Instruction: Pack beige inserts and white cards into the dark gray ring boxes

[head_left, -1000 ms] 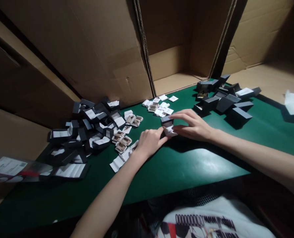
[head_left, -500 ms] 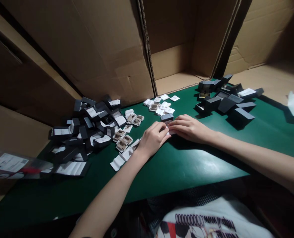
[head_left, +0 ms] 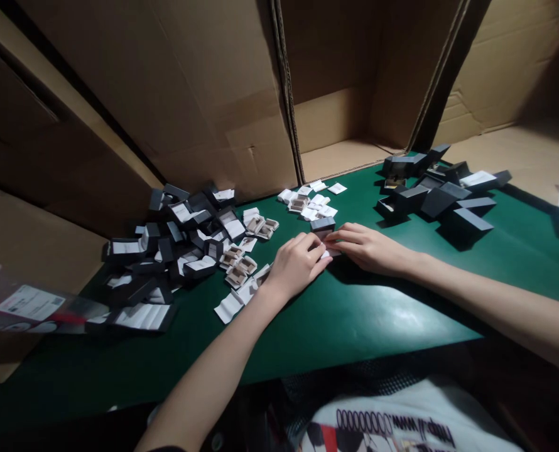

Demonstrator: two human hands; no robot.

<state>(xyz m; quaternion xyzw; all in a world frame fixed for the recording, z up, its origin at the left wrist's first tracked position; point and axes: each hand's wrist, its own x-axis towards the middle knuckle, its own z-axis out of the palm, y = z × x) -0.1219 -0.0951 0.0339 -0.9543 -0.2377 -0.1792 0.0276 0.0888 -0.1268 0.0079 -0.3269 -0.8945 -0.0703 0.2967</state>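
Note:
A small dark box point(head_left: 323, 224) with its lid up stands on the green table in front of me, a white insert point(head_left: 325, 253) at its lower part. My left hand point(head_left: 296, 262) is closed over the near left side of the box, fingers bent at the insert. From the right, my right hand point(head_left: 367, 247) grips the same box, its fingers pressed together along the side. Both hands hide most of the box's inside. Left of my left wrist lie loose white inserts point(head_left: 229, 306), and more folded inserts point(head_left: 240, 271) sit just beyond them.
Many dark open boxes with white linings point(head_left: 185, 232) are heaped on the left. Another pile of dark boxes point(head_left: 442, 196) lies at the right back. White pieces point(head_left: 318, 206) lie behind my hands. Large cardboard cartons point(head_left: 213, 94) wall the back; a labelled plastic bag point(head_left: 34, 304) sits far left.
The whole view has shifted slightly, so everything appears a little farther right. Both hands stay at the small box, with only slight finger movement.

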